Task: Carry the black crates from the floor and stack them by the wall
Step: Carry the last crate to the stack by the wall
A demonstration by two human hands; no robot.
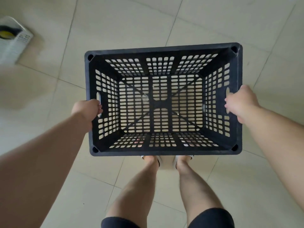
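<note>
Two hands [87,109] [241,102] grip black crate [162,48] handles.

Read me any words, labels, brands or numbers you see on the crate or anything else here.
None to read.
Black crate: no label, brand or number shows on its rim, walls or bottom.
White basket at the far left: blurred, and no print can be made out.
Floor tiles: plain.

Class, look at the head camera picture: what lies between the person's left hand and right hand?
The black crate spans the whole gap in the head view: the left hand grips one end handle, the right hand the other. The crate is empty.
</note>
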